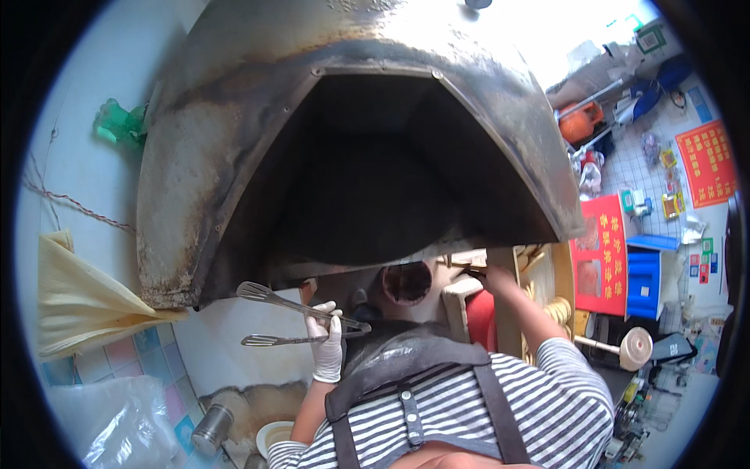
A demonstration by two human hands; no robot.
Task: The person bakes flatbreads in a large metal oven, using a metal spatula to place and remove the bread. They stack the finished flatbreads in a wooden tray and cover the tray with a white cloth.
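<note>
My left hand [326,346], in a white glove, grips a pair of metal tongs [293,305]. The tongs' slotted ends are spread apart and point left, below the lower edge of a large scorched metal hood [193,152]. Inside the hood's wide opening [375,176] it is too dark to make out anything. My bare right hand [498,280] reaches down under the hood's right side, beside a wooden-sided rack [507,305]. A dark, narrow thing shows at its fingers; blur hides whether the hand holds it.
A dark reddish bucket [406,285] stands below the hood. At right are stacked round breads [558,311], a red sign [599,255], a blue crate [643,284] and a small fan [635,348]. A yellow cloth [88,299] hangs at left, above a metal canister [212,428].
</note>
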